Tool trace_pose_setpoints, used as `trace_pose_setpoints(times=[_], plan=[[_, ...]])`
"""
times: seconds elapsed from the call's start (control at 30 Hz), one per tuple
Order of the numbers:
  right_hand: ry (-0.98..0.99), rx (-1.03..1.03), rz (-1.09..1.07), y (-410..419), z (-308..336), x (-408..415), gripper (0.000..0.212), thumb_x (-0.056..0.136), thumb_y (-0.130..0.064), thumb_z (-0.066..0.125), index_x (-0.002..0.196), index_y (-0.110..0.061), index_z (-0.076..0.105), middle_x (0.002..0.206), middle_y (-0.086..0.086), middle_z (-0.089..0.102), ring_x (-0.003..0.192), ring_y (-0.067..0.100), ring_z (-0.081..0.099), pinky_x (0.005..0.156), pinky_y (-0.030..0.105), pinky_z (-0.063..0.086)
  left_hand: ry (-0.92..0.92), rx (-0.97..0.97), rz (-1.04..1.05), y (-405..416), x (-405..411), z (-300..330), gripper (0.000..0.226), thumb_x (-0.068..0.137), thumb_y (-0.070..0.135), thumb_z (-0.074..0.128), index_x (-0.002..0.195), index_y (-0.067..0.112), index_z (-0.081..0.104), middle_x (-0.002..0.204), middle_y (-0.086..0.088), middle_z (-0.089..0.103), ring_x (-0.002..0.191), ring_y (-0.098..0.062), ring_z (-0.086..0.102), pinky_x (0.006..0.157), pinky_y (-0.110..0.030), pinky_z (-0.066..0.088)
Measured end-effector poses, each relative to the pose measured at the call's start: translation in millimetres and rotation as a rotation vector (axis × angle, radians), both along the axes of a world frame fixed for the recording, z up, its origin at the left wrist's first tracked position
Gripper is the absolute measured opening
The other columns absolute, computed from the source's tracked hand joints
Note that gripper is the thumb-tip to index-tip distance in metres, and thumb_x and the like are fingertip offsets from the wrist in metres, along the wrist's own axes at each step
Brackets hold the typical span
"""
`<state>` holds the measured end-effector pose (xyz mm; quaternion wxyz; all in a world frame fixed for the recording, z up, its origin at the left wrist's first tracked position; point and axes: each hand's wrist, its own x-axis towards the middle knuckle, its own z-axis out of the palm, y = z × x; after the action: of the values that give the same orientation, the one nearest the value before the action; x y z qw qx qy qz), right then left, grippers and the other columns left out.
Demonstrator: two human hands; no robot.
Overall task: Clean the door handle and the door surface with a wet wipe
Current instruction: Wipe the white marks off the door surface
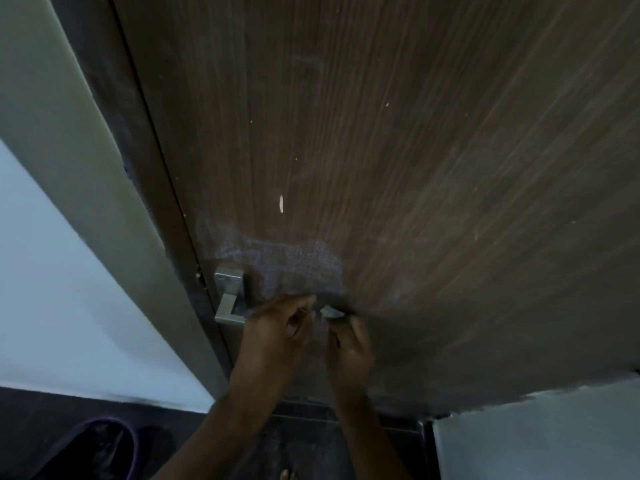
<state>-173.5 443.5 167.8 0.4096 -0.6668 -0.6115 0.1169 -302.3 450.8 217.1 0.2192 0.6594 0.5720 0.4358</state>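
The brown wood-grain door [398,150] fills most of the view. Its silver lever handle [228,299] sits near the left edge; the lever runs right behind my left hand, and its tip [330,311] shows between my hands. A thin, bluish-grey wet wipe [287,268] is spread out flat in front of the door, just above the handle. My left hand [277,330] pinches the wipe's lower edge over the lever. My right hand [349,344] has its fingers closed at the wipe's lower right corner, by the lever tip.
Pale specks and a small white chip [281,203] mark the door above the wipe. The door frame [104,161] and a white wall [52,289] lie left. A dark bag with a purple rim [93,445] sits on the dark floor below. A white surface [536,434] is at the lower right.
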Motion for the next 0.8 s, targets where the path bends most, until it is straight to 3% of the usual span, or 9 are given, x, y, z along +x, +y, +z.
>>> trace_pose_setpoints(times=[0.07, 0.13, 0.23, 0.43, 0.53, 0.6, 0.67, 0.73, 0.8], plan=[[-0.039, 0.124, 0.027, 4.9, 5.0, -3.7, 0.015, 0.09, -0.004, 0.071, 0.101, 0.004, 0.076, 0.106, 0.018, 0.074, 0.103, 0.029, 0.07, 0.09, 0.042, 0.058, -0.011, -0.003, 0.027, 0.0, -5.4, -1.4, 0.03, 0.079, 0.002, 0.078, 0.105, 0.018, 0.077, 0.098, 0.011, 0.073, 0.089, 0.033, 0.051, 0.077, 0.009, 0.034], [-0.15, 0.471, 0.031, 17.1, 22.0, -4.5, 0.012, 0.082, -0.001, 0.079, 0.093, 0.004, 0.078, 0.093, 0.015, 0.075, 0.087, 0.029, 0.072, 0.08, 0.036, 0.061, -0.007, 0.001, 0.051, -0.1, -9.1, -1.9, 0.031, 0.079, 0.001, 0.078, 0.105, 0.018, 0.078, 0.096, 0.017, 0.068, 0.089, 0.035, 0.048, 0.076, 0.01, 0.032], [-0.264, 0.723, 0.031, 37.0, 44.9, 4.6, 0.017, 0.085, -0.003, 0.078, 0.102, 0.0, 0.076, 0.1, 0.006, 0.072, 0.092, 0.023, 0.068, 0.088, 0.028, 0.056, -0.04, -0.003, 0.073, 0.2, -11.1, -0.1, 0.033, 0.079, 0.0, 0.078, 0.106, 0.018, 0.077, 0.096, 0.021, 0.062, 0.086, 0.033, 0.051, 0.074, 0.01, 0.033], [-0.829, 0.58, 0.428, 27.4, 6.5, 42.3, 0.028, 0.101, -0.006, 0.05, 0.099, -0.003, 0.078, 0.098, 0.013, 0.078, 0.11, 0.028, 0.056, 0.078, 0.039, 0.062, -0.133, -0.011, 0.104, -0.8, -14.7, 1.1, 0.031, 0.083, 0.004, 0.077, 0.109, 0.019, 0.077, 0.097, 0.024, 0.064, 0.087, 0.027, 0.055, 0.073, 0.007, 0.038], [-0.858, 0.758, 0.431, 46.8, 47.0, 45.2, 0.028, 0.097, -0.005, 0.065, 0.124, 0.0, 0.065, 0.115, 0.014, 0.073, 0.113, 0.031, 0.061, 0.092, 0.04, 0.058, -0.174, -0.041, 0.1, -1.8, -11.5, -0.9, 0.032, 0.083, 0.003, 0.076, 0.11, 0.02, 0.076, 0.1, 0.014, 0.07, 0.087, 0.025, 0.057, 0.074, 0.006, 0.039], [-0.691, 0.888, 0.344, 66.6, 84.3, 37.2, 0.045, 0.089, -0.003, 0.074, 0.132, -0.003, 0.06, 0.119, 0.009, 0.068, 0.11, 0.026, 0.064, 0.1, 0.033, 0.052, -0.212, -0.059, 0.115, -1.7, -9.2, -0.1, 0.032, 0.084, 0.004, 0.075, 0.111, 0.022, 0.076, 0.098, 0.02, 0.066, 0.087, 0.023, 0.058, 0.072, 0.006, 0.04], [-0.554, 0.866, 0.344, 74.0, 95.5, 29.7, 0.035, 0.095, -0.009, 0.069, 0.129, -0.009, 0.063, 0.116, 0.001, 0.064, 0.107, 0.017, 0.063, 0.096, 0.025, 0.051, -0.261, -0.066, 0.144, -0.4, -9.3, 1.0, 0.031, 0.087, 0.007, 0.073, 0.113, 0.024, 0.075, 0.099, 0.021, 0.066, 0.089, 0.017, 0.061, 0.07, 0.005, 0.042], [-0.65, 0.701, 0.475, 70.3, 80.4, 28.4, 0.025, 0.102, -0.013, 0.057, 0.126, -0.012, 0.063, 0.12, 0.001, 0.065, 0.108, 0.02, 0.063, 0.1, 0.03, 0.048, -0.307, -0.059, 0.186, 0.5, -11.8, 1.6, 0.031, 0.088, 0.009, 0.072, 0.114, 0.025, 0.074, 0.102, 0.016, 0.07, 0.09, 0.008, 0.064, 0.068, -0.001, 0.048], [-0.957, 0.614, 0.623, 59.3, 49.8, 30.9, 0.027, 0.097, -0.012, 0.051, 0.113, -0.011, 0.073, 0.114, 0.004, 0.073, 0.101, 0.025, 0.069, 0.097, 0.036, 0.043, -0.337, -0.042, 0.242, 0.0, -15.8, 0.1, 0.029, 0.088, 0.01, 0.072, 0.114, 0.023, 0.075, 0.104, 0.011, 0.073, 0.082, 0.002, 0.067, 0.067, -0.01, 0.055]])
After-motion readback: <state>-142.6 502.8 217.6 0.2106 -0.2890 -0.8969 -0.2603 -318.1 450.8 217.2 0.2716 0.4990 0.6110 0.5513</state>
